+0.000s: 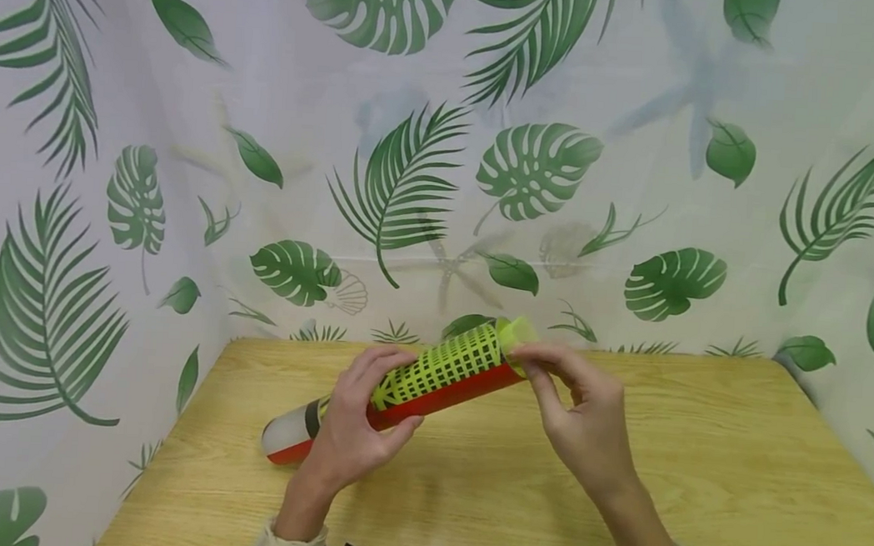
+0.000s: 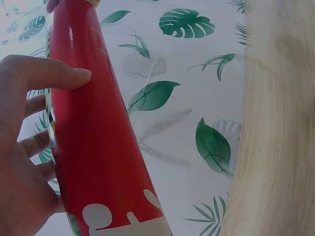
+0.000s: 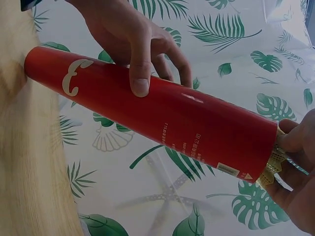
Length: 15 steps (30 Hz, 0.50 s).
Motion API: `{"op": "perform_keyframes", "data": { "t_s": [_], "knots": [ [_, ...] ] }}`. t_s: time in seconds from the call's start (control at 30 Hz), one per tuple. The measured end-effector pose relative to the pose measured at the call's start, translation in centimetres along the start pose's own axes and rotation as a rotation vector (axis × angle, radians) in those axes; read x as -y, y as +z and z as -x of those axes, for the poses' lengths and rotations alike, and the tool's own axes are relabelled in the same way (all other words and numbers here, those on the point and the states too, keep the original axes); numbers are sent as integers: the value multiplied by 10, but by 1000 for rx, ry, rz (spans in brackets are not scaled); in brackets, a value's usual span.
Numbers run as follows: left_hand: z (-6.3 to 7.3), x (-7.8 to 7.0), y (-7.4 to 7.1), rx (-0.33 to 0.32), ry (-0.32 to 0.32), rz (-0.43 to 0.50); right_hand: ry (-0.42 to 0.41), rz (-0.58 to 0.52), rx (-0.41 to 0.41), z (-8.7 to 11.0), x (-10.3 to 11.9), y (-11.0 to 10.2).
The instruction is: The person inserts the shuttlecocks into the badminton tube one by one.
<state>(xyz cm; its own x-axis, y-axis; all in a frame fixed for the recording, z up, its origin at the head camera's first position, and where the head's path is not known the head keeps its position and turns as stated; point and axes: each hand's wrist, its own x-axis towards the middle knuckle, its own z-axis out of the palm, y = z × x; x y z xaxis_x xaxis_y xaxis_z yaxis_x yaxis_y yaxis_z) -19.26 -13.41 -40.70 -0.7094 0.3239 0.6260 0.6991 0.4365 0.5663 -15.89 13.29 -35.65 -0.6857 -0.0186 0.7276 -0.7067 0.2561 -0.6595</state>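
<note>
A long shuttlecock tube (image 1: 475, 385), red below with a printed yellow-green grid on top, slants up to the right over the table. My left hand (image 1: 360, 423) grips it around the middle, the thumb lying along its red side in the left wrist view. At the raised right end, the scalloped mesh skirt of a yellow shuttlecock (image 3: 269, 171) sticks out of the tube's mouth. My right hand (image 1: 586, 416) pinches that skirt between thumb and fingers. The rest of the shuttlecock is hidden inside. The tube's grey-and-red lower end (image 1: 284, 443) is close over the wood.
A light wooden table (image 1: 696, 456) spreads beneath both hands. Behind it and at the sides hangs a white cloth (image 1: 434, 81) printed with green leaves, meeting the table's far edge just beyond the tube.
</note>
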Motion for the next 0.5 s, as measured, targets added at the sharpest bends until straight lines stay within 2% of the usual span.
{"op": "perform_keyframes", "data": {
  "t_s": [0.37, 0.5],
  "knots": [
    [0, -1, 2, 3, -22, 11, 41, -125, 75, 0, -1, -2],
    [0, -2, 1, 3, -27, 12, 82, -148, 108, 1, 0, -3]
  ]
}}
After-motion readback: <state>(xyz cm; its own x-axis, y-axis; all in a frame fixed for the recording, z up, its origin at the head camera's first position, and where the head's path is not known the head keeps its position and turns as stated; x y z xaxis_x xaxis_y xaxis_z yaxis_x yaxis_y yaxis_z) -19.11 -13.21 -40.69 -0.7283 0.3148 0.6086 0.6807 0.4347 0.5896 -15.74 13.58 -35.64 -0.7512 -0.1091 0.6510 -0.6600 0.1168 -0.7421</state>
